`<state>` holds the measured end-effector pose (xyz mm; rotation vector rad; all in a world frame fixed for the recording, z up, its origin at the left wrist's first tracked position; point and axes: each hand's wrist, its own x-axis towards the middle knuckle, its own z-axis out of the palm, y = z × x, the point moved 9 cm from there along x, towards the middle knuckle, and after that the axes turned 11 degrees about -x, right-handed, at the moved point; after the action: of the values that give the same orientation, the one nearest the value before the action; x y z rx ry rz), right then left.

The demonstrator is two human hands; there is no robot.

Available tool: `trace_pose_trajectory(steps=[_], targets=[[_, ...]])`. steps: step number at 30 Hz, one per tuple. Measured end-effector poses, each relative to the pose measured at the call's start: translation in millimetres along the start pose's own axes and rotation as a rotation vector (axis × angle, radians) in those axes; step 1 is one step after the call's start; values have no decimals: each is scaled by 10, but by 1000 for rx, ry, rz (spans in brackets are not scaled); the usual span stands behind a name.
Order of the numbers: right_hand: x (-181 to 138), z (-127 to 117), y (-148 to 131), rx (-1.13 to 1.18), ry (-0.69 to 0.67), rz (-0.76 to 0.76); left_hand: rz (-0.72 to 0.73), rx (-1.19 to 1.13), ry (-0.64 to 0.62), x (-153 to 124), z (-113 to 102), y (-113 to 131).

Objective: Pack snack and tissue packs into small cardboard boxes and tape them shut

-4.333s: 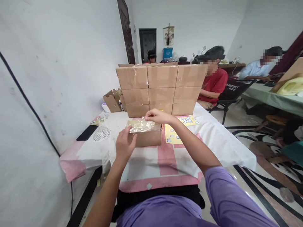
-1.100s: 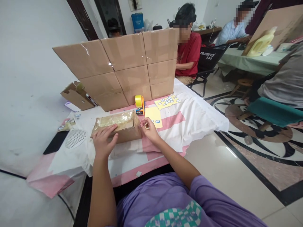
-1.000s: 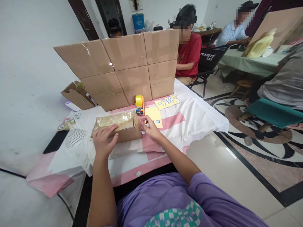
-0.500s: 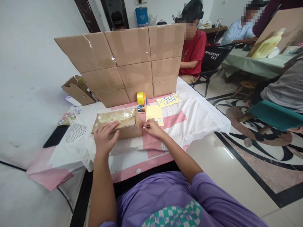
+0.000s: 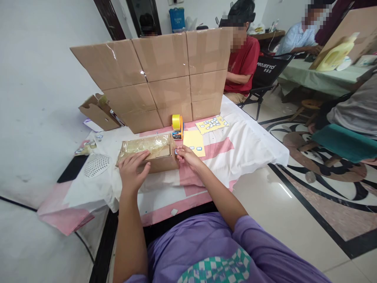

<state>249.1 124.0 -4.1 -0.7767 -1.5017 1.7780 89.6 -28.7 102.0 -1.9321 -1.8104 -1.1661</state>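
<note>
A brown cardboard box point(image 5: 159, 164) with shiny clear tape over its top lies in front of me. My left hand point(image 5: 132, 167) rests on its left part, fingers stretched out and thumb apart, gripping nothing. At the box's right end, my right hand point(image 5: 183, 154) pinches a small white-and-blue sticker point(image 5: 176, 151) against or very close to the side; contact there cannot be made out. Just beyond that hand is a yellow card point(image 5: 193, 139) with a couple of small blue-edged stickers. Farther back lies a second yellow sheet point(image 5: 212, 125) bearing several similar pieces.
A yellow tape roll in an orange dispenser point(image 5: 177, 127) stands behind the box. A tall cardboard panel point(image 5: 171, 88) closes off the table's back. To the left are a black flat object point(image 5: 72, 169), a white perforated piece point(image 5: 97, 165) and an opened carton point(image 5: 100, 114). Other people sit beyond.
My right hand has shifted slightly up along the box's right end, and the sticker's blue face now shows. My left hand stays on the box. The view has moved slightly.
</note>
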Motion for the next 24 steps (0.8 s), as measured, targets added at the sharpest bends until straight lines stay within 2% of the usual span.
trace_pose_trajectory(steps=[4, 8, 10, 12, 14, 17, 21, 24], targets=[[99, -43, 71, -42, 39, 29, 7, 7, 3, 2, 9, -8], [185, -137, 128, -143, 205, 25, -29, 16, 7, 35, 49, -75], [98, -154, 79, -181, 312, -40, -32, 18, 18, 57, 50, -95], [-87, -103, 27, -208, 362, -116, -23, 19, 22, 78, 35, -111], [-292, 15, 4, -267, 321, -177, -8, 14, 19, 96, 3, -141], [-450, 249, 2, -481, 162, -252, 20, -38, 8, 95, -51, -210], [-244, 523, -99, -680, -15, -388, 43, -112, 11, 22, -124, -265], [-102, 501, -246, -648, -66, -399, 89, -168, 5, -27, -268, -193]])
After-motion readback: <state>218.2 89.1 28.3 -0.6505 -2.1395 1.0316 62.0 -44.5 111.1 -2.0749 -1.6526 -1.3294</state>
